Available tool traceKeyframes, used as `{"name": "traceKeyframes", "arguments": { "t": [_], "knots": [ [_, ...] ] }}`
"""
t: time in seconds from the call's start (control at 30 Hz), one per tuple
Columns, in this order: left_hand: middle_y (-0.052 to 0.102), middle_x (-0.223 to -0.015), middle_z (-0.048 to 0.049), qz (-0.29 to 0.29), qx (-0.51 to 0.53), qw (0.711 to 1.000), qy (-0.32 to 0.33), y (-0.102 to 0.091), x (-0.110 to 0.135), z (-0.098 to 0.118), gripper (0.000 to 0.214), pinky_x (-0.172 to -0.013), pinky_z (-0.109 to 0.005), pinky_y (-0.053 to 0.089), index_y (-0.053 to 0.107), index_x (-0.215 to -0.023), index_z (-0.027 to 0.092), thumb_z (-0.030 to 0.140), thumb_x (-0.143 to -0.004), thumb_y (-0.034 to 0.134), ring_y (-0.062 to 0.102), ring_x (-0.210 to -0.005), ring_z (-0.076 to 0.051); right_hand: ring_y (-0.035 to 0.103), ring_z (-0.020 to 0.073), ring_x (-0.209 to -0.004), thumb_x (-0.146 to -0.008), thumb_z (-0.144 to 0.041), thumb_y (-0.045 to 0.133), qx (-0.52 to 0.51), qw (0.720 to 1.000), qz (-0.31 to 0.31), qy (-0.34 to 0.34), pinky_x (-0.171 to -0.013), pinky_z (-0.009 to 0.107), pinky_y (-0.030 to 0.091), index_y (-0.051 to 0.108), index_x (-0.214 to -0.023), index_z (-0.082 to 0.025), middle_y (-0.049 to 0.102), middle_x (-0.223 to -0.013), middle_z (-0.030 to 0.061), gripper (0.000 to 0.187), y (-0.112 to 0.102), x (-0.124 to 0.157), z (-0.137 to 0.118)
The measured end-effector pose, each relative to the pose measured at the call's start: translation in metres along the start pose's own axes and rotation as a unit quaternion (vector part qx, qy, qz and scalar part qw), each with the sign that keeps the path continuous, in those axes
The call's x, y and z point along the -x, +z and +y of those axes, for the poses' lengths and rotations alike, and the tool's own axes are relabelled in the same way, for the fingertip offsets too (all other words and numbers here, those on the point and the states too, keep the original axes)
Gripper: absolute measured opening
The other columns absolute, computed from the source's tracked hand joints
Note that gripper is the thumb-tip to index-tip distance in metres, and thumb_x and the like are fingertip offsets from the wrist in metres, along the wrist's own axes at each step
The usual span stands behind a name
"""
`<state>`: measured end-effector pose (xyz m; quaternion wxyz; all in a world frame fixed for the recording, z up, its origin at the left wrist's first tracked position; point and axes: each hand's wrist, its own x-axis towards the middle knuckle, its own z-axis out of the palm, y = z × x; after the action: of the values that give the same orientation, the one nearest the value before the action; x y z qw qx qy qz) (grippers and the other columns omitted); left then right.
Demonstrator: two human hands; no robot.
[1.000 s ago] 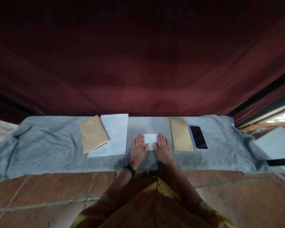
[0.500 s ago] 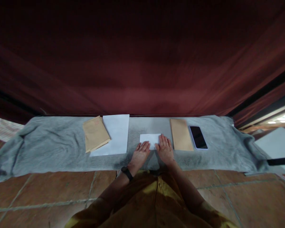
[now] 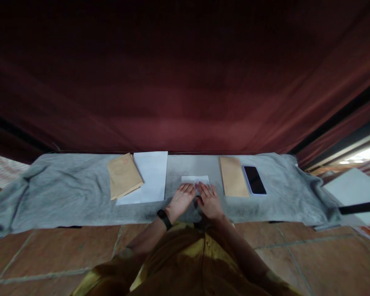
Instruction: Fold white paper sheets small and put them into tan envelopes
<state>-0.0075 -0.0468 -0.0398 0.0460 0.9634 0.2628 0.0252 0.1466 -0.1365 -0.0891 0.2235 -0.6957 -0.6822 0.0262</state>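
A small folded white paper lies in front of me on a grey cloth. My left hand rests flat on its near left part, fingers stretched out. On its right part lies my right hand, palm down with the fingers extended. Both hands cover most of the paper's near side, so only its far strip shows. Left of my hands is a stack of white sheets, partly under some brown envelopes. Another brown envelope pile lies to the right of my right hand.
A phone with a dark screen lies right of the envelope pile. The grey cloth covers the long narrow surface and wrinkles at both ends. A dark red fabric wall rises directly behind it. Tiled floor shows in front.
My right hand has slid down and left, closer to my left hand, and now covers the paper's near right part. The view has shifted slightly.
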Motion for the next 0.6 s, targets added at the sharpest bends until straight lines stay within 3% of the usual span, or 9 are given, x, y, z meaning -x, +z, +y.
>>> {"name": "traceKeyframes", "arguments": {
  "t": [0.07,0.13,0.17,0.23,0.3,0.37,0.43,0.5,0.6],
  "knots": [
    [0.053,-0.154,-0.0112,0.069,0.029,0.997,-0.003,-0.015,-0.001,-0.001,0.044,-0.126,-0.045,0.03,0.056,-0.141,0.02,0.013,-0.1,0.041,0.044,-0.148,-0.024,0.061,0.0223,-0.131,-0.1,-0.016,0.038,-0.031,0.999,0.004,0.029,-0.117,0.041,0.04,0.059,-0.142,-0.019,0.063,-0.145,0.0105,0.047,-0.009,-0.011,-0.006],
    [0.038,-0.165,-0.0106,0.177,0.09,0.978,-0.067,-0.025,-0.003,-0.002,0.05,-0.129,-0.049,0.023,0.044,-0.152,0.022,0.024,-0.103,0.044,0.029,-0.156,-0.026,0.069,0.0215,-0.117,-0.103,-0.019,0.033,-0.085,0.992,0.033,0.085,-0.103,0.034,0.051,0.064,-0.136,-0.02,0.071,-0.134,0.0097,0.045,-0.017,-0.024,-0.009],
    [0.033,-0.168,-0.0116,0.233,0.136,0.955,-0.127,-0.026,-0.004,-0.003,0.056,-0.128,-0.05,0.024,0.036,-0.157,0.022,0.031,-0.103,0.047,0.025,-0.157,-0.028,0.071,0.022,-0.11,-0.104,-0.025,0.033,-0.132,0.982,0.053,0.121,-0.096,0.033,0.055,0.067,-0.131,-0.021,0.074,-0.126,0.0089,0.044,-0.021,-0.031,-0.01],
    [0.036,-0.165,-0.0157,0.302,0.274,0.877,-0.256,-0.021,-0.005,-0.003,0.069,-0.124,-0.05,0.034,0.025,-0.161,0.02,0.039,-0.101,0.053,0.032,-0.154,-0.029,0.074,0.0231,-0.099,-0.104,-0.037,0.034,-0.265,0.94,0.09,0.195,-0.085,0.033,0.058,0.07,-0.121,-0.023,0.078,-0.112,0.007,0.042,-0.026,-0.041,-0.014],
    [0.055,-0.15,-0.0179,0.273,0.46,0.774,-0.338,-0.006,-0.004,-0.002,0.069,-0.113,-0.047,0.048,0.03,-0.159,0.019,0.041,-0.1,0.057,0.055,-0.138,-0.028,0.074,0.0238,-0.094,-0.102,-0.047,0.035,-0.379,0.888,0.108,0.237,-0.078,0.033,0.059,0.07,-0.118,-0.022,0.079,-0.106,0.0074,0.045,-0.026,-0.046,-0.021],
    [0.071,-0.127,-0.0171,0.168,0.631,0.674,-0.346,0.012,0.0,0.002,0.054,-0.097,-0.045,0.059,0.047,-0.146,0.018,0.04,-0.099,0.06,0.071,-0.112,-0.027,0.074,0.0241,-0.093,-0.099,-0.052,0.036,-0.437,0.856,0.111,0.252,-0.076,0.034,0.059,0.068,-0.118,-0.021,0.078,-0.108,0.0097,0.049,-0.023,-0.045,-0.029],
    [0.075,-0.111,-0.0153,0.11,0.706,0.616,-0.331,0.027,0.005,0.006,0.038,-0.089,-0.042,0.062,0.061,-0.127,0.016,0.036,-0.095,0.065,0.076,-0.097,-0.024,0.074,0.0242,-0.093,-0.096,-0.056,0.036,-0.461,0.842,0.108,0.26,-0.075,0.034,0.059,0.067,-0.116,-0.021,0.077,-0.108,0.0111,0.051,-0.018,-0.04,-0.035],
    [0.076,-0.102,-0.0117,0.116,0.697,0.628,-0.326,0.036,0.008,0.007,0.028,-0.083,-0.037,0.063,0.065,-0.116,0.016,0.031,-0.092,0.066,0.076,-0.089,-0.021,0.074,0.0241,-0.091,-0.093,-0.06,0.04,-0.482,0.828,0.106,0.267,-0.075,0.034,0.059,0.067,-0.111,-0.021,0.077,-0.107,0.0112,0.051,-0.014,-0.033,-0.036],
    [0.076,-0.091,-0.0056,0.144,0.628,0.696,-0.317,0.04,0.009,-0.002,0.026,-0.073,-0.031,0.061,0.066,-0.113,0.016,0.023,-0.088,0.062,0.074,-0.079,-0.017,0.072,0.0223,-0.084,-0.085,-0.066,0.051,-0.517,0.795,0.124,0.292,-0.071,0.033,0.059,0.064,-0.107,-0.021,0.076,-0.1,0.009,0.051,-0.013,-0.023,-0.023]
  ]
}}
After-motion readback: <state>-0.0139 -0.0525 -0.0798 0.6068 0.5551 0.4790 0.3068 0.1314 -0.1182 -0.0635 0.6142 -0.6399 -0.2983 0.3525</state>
